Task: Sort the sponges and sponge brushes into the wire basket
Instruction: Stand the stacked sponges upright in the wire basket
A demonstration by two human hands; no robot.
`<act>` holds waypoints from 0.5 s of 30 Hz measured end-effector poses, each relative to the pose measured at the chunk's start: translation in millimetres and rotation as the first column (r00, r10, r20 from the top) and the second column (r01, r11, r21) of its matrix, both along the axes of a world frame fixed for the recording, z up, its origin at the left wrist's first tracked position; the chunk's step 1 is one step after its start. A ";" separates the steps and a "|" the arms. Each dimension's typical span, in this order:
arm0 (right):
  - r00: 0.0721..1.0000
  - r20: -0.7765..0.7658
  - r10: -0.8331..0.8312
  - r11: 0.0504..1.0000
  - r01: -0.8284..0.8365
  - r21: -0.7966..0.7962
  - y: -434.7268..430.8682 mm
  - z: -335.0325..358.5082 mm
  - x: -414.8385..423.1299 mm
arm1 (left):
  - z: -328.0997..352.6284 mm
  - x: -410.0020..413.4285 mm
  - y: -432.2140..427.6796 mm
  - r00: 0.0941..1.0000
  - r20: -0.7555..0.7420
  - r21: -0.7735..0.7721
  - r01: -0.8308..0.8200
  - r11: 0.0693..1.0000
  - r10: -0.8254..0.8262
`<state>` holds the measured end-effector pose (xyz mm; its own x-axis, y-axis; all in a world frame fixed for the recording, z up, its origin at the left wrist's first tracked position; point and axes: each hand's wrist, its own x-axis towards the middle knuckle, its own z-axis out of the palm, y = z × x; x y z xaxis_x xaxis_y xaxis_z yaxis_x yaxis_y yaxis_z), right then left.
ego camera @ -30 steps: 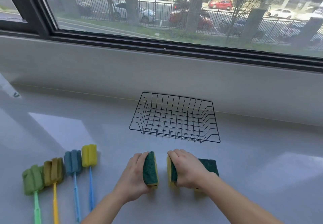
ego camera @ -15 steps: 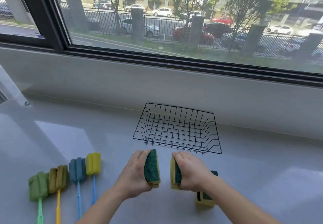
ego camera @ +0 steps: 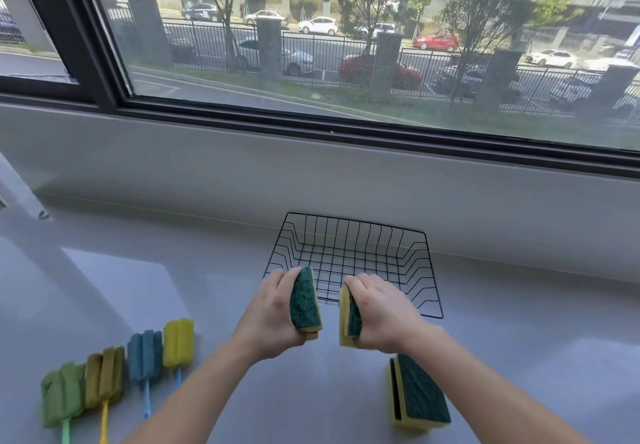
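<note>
Lifted off the counter (ego camera: pixel 173 288) since a second ago: both sponges, carried up to the near rim of the wire basket (ego camera: pixel 353 256) at frame centre. Left hand (ego camera: pixel 273 315) grip pinching one sponge (ego camera: pixel 304 300), right hand (ego camera: pixel 384 315) pinching another (ego camera: pixel 348 315). Basket empty; two stacked sponges (ego camera: pixel 419 391) lower right, four sponge brushes (ego camera: pixel 114 371) lower left, yet to go.

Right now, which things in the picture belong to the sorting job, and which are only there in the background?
Part of the job:
- wire basket, nothing in it yet
- sponge in left hand
- sponge in right hand
- stacked sponges on the counter
- four sponge brushes: green, ochre, blue, yellow

Not part:
- window frame
- cars and fence outside
</note>
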<state>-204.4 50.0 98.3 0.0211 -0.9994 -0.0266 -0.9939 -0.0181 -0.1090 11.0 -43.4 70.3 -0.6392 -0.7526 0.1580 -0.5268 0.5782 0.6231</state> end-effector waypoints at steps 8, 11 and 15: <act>0.999 0.010 -0.038 0.997 0.038 -0.063 -35.9 5.8 -19.0 | 7.5 -25.1 -47.0 0.999 0.040 -0.027 -0.012 1.000 0.013; 0.998 0.023 -0.055 0.996 0.057 -0.074 -50.0 2.7 -29.8 | 4.4 -35.9 -69.3 0.999 0.054 -0.033 -0.005 0.999 0.007; 0.996 0.044 -0.077 0.995 0.079 -0.063 -69.2 -8.2 -44.6 | -0.4 -52.3 -98.4 0.995 0.096 -0.066 0.007 0.998 -0.001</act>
<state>-249.0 -19.2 90.1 -0.0574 -0.9977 0.0373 -0.9871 0.0511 -0.1517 -41.2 -141.7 69.9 -0.6569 -0.7400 0.1447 -0.5799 0.6185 0.5302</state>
